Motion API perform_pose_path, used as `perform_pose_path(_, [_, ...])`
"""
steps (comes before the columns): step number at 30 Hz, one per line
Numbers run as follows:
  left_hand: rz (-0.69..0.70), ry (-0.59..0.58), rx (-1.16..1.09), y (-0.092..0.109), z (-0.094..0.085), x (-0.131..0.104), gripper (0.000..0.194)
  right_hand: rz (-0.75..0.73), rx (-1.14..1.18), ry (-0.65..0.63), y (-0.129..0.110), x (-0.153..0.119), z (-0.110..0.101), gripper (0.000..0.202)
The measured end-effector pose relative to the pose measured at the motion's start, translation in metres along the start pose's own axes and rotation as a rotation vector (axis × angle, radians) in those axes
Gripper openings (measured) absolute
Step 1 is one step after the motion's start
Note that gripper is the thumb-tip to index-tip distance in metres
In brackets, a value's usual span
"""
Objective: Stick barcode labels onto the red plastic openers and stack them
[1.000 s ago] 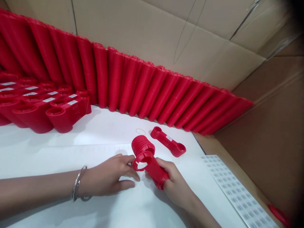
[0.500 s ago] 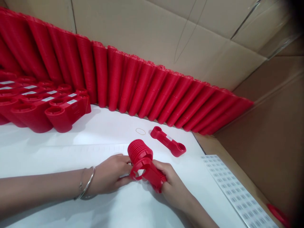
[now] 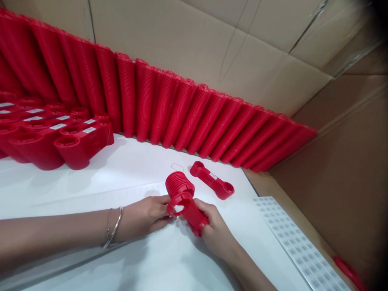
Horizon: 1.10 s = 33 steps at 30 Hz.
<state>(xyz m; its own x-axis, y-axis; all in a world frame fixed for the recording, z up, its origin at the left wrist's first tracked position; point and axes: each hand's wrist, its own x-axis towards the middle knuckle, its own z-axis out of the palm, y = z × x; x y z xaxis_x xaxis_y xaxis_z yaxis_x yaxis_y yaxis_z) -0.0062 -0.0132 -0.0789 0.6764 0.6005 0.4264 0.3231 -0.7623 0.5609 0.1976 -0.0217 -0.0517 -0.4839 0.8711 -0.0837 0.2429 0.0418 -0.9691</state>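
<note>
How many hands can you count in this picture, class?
2. The left hand is at the near-left of the red parts, its fingertips partly hidden behind them; the right hand grips them from the right.

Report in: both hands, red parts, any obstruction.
Right hand gripping held red parts. Left hand at their ringed end, fingertips partly hidden. Loose labelled part just beyond, apart from both hands. No obstruction seen.

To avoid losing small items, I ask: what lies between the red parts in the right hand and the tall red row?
In the head view, a thin loop, perhaps a rubber band, lies on the table between the red parts and the tall row.
</note>
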Motion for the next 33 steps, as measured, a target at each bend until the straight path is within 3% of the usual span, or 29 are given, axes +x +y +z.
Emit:
perform_pose_path(12, [-0.016, -0.08, 0.092, 0.009, -0.009, 0.001, 0.011, -0.069, -0.053, 0.006, 0.001, -0.001, 0.001, 0.02])
perform_pose_path(17, [-0.063, -0.101, -0.006, 0.006, -0.008, 0.001, 0.015, -0.124, -0.048, 0.041, 0.003, -0.002, 0.002, 0.023])
perform_pose_path(25, [-0.106, -0.067, -0.063, 0.006, -0.007, 0.002, 0.006, -0.134, -0.078, -0.002, 0.002, -0.001, 0.003, 0.025])
perform_pose_path(33, [-0.05, 0.001, -0.067, 0.005, -0.008, 0.003, 0.008, -0.084, -0.048, 0.021, 0.004, 0.002, 0.004, 0.023])
